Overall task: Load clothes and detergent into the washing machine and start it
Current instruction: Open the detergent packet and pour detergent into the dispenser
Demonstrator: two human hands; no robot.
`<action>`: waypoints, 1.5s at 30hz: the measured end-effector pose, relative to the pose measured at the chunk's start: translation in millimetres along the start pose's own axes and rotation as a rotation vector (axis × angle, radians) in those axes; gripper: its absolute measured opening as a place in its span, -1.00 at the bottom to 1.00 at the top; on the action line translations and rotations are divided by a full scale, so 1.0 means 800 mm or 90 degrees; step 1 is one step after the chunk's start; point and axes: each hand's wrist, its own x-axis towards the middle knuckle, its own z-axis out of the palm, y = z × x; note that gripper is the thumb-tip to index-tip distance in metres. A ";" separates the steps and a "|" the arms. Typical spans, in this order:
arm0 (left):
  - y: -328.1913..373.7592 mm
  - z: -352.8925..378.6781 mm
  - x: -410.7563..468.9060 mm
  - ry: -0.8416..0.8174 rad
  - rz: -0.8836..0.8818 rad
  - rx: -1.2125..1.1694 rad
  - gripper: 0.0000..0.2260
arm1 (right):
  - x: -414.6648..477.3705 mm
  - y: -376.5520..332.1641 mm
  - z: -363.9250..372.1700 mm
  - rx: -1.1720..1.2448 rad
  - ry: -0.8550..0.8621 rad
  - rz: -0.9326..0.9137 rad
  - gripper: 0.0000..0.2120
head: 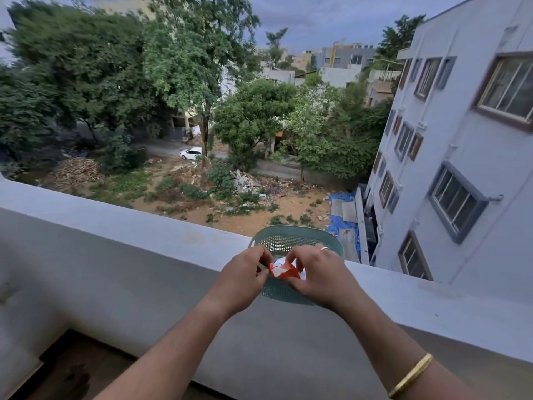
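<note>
While both hands work at the parapet, the moment reads from near to far as follows.

Bangle: a gold bangle (411, 375) sits on the right forearm, nearest the camera.

Left hand: the left hand (240, 280) has its fingers closed in a pinch on the left edge of the sachet.

Right hand: the right hand (318, 275), a ring (325, 248) on one finger, is likewise closed, pinching the sachet's right side from above.

Sachet: the small orange-and-white sachet (284, 271), probably the detergent, lies directly between the two sets of fingertips, crumpled, its longer side running roughly left to right.

Key relation: each hand holds an opposite end, neither nearer than the other, so a tear would likely come from pulling the hands apart across that axis.

Basket: the green perforated basket (291, 233) rests on the ledge (144, 229) just beyond and under the hands; the sachet hangs over its opening.

Washing machine: none is visible, nor any clothes.

Beyond: trees, a white car (191, 153) on the road, and a pale building (461, 140) to the right.

Risk: powder could spill into the basket if the sachet splits suddenly.
</note>
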 end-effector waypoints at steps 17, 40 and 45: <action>-0.002 0.008 0.003 0.087 -0.022 -0.029 -0.44 | 0.078 0.026 -0.031 -0.006 0.053 0.013 -0.93; -0.017 -0.163 -0.105 0.341 -0.022 -0.361 -0.69 | 0.144 -0.231 -0.087 0.191 0.271 -0.419 -0.87; -0.067 -0.219 -0.207 0.453 -0.091 -0.294 -0.67 | 0.132 -0.364 -0.038 0.312 0.206 -0.512 -0.87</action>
